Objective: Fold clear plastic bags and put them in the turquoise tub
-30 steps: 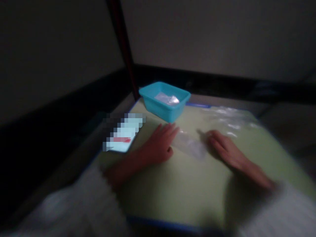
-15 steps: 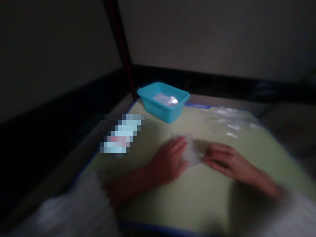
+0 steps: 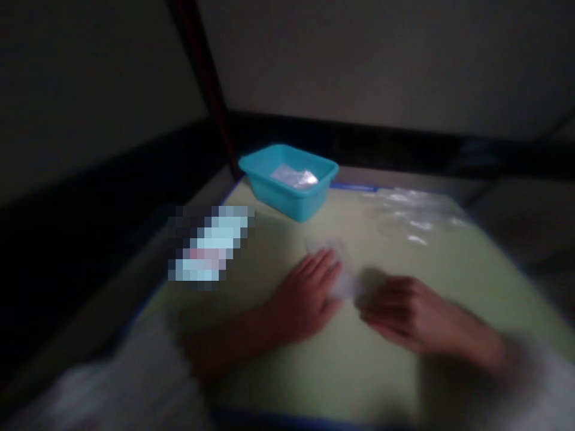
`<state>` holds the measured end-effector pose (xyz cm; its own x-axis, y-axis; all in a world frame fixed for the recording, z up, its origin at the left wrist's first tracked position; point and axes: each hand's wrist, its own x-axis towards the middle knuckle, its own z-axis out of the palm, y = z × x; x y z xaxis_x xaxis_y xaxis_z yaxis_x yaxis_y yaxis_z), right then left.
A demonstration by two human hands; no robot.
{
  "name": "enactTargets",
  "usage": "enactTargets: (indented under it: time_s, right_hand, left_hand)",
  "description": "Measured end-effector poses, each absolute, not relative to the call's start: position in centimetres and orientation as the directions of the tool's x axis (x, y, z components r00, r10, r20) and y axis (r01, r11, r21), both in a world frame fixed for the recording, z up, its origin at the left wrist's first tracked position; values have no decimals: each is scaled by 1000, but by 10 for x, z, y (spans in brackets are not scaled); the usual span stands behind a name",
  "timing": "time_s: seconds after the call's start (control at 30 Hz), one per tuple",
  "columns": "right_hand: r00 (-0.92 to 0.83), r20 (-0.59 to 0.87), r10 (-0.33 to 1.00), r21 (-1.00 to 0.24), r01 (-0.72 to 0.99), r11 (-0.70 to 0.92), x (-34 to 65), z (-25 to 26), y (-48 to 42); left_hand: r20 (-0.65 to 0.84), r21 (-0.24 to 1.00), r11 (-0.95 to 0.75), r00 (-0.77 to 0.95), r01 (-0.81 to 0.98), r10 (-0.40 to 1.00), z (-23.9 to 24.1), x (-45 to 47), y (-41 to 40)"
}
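A small clear plastic bag lies flat on the yellow-green tabletop. My left hand rests on it, palm down, fingers stretched out and thumb apart. At the bag's right edge is my right hand, its fingers closed together and pointing left. Blur and shadow hide what its fingertips hold, if anything. Whatever is inside the bag cannot be made out.
A turquoise plastic basin with shiny clear packets in it stands at the back left. Several clear plastic bags lie at the back right. A pixelated, bright rectangular thing is at the left edge. The table has a blue rim.
My right hand has come slightly nearer to me and its fingertips have moved left along the bag's edge. My left hand stays flat on the bag. The view has shifted slightly.
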<state>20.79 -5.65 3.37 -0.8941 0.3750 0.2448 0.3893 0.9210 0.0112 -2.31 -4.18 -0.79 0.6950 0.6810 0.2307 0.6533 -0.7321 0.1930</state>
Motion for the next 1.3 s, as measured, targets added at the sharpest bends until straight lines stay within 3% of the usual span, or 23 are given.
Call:
enactTargets:
  time_s: [0.17, 0.43, 1.0, 1.3]
  right_hand:
    - [-896, 160, 415, 46, 427, 903, 209, 29, -64]
    - [-878, 130, 461, 95, 474, 876, 215, 28, -58]
    - [-853, 28, 522, 41, 522, 852, 215, 32, -58]
    - [-837, 212, 505, -7, 516, 857, 225, 36, -53]
  left_hand:
    - [217, 184, -749, 717, 637, 663, -5, -24, -42]
    - [220, 224, -877, 855, 425, 470, 2, -28, -37]
    - [164, 251, -896, 896, 367, 413, 4, -33, -33]
    - [185, 241, -897, 890, 370, 417, 5, -33, -34]
